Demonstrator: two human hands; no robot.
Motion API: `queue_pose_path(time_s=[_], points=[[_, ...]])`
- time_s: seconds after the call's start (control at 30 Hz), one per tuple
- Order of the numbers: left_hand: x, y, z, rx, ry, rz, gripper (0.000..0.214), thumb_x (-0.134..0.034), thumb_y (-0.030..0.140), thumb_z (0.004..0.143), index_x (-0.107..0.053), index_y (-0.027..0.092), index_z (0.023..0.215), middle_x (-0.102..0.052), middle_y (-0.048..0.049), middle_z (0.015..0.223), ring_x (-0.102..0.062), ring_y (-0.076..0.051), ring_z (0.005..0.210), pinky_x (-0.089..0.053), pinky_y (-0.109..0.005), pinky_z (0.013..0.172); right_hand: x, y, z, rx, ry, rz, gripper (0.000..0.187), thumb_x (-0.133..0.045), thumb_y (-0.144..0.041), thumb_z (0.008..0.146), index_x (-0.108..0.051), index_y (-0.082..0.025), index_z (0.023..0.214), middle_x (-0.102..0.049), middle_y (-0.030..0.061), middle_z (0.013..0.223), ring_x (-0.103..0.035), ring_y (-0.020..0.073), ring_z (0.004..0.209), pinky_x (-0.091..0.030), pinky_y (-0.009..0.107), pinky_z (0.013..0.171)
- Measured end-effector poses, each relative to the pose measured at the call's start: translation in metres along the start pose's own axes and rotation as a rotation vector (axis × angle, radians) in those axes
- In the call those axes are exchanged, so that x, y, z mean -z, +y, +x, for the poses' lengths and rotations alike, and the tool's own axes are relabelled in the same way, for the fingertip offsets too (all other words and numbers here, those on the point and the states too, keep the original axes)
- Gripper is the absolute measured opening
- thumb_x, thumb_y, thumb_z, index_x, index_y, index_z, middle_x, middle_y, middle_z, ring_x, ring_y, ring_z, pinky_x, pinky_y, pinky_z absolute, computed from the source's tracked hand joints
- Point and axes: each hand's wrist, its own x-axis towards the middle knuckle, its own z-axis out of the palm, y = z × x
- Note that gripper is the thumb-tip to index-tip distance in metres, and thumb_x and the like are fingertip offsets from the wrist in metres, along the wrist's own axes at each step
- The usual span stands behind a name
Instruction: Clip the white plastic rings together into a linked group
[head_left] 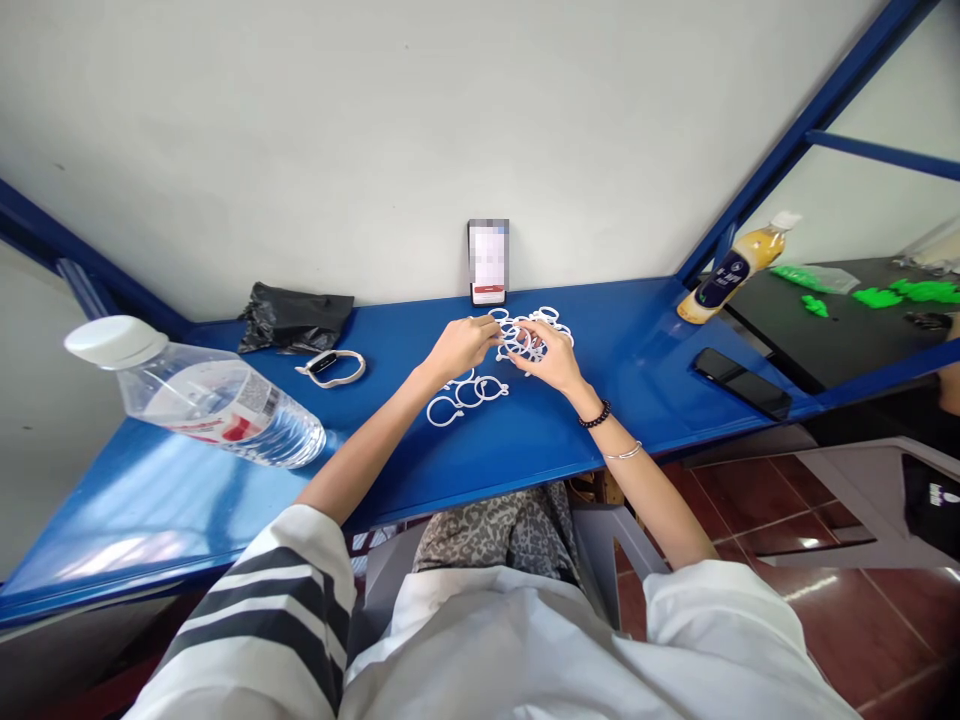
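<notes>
Both my hands meet over a loose pile of white plastic rings [551, 322] on the blue table [637, 400]. My left hand [463, 345] is closed, its fingertips pinching a white ring. My right hand [546, 355] is closed too and grips a white ring from the other side; the two hands nearly touch. A short chain of linked white rings [465, 396] lies on the table just below my left hand.
A phone [488, 262] leans on the wall behind the pile. A black bag [294, 317] and a white wristband [331, 367] lie at left, a water bottle [202, 395] nearer left. At right stand a juice bottle [733, 268] and a black phone [741, 381].
</notes>
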Motion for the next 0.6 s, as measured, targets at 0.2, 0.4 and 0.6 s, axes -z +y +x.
queue_pose_path(time_s=[0.2, 0.4, 0.6], points=[[-0.0012, -0.0018, -0.0006, -0.028, 0.014, 0.017, 0.022, -0.047, 0.02, 0.093, -0.068, 0.016, 0.089, -0.071, -0.0074, 0.094, -0.066, -0.018, 0.078, -0.042, -0.024, 0.064, 0.0003, -0.0016, -0.0008, -0.021, -0.01, -0.001, 0.041, -0.07, -0.036, 0.079, -0.062, -0.024, 0.118, -0.071, 0.007, 0.109, -0.067, 0.0251, 0.094, -0.055, 0.041, 0.083], [-0.0009, -0.0018, -0.0004, -0.041, 0.018, 0.031, 0.023, -0.046, 0.02, 0.093, -0.068, 0.016, 0.086, -0.071, -0.0069, 0.091, -0.066, -0.018, 0.077, -0.039, -0.025, 0.062, -0.0005, -0.0002, -0.0014, -0.014, -0.015, -0.016, 0.043, -0.069, -0.036, 0.08, -0.061, -0.026, 0.121, -0.071, 0.006, 0.106, -0.067, 0.0243, 0.09, -0.055, 0.041, 0.083], [-0.0006, -0.0007, 0.0001, -0.017, -0.004, 0.031, 0.022, -0.046, 0.019, 0.094, -0.067, 0.015, 0.088, -0.07, -0.0082, 0.092, -0.065, -0.018, 0.076, -0.038, -0.025, 0.061, -0.001, 0.0008, -0.0014, -0.013, -0.019, -0.018, 0.044, -0.068, -0.037, 0.081, -0.06, -0.026, 0.123, -0.071, 0.0057, 0.101, -0.065, 0.0214, 0.081, -0.055, 0.037, 0.076]])
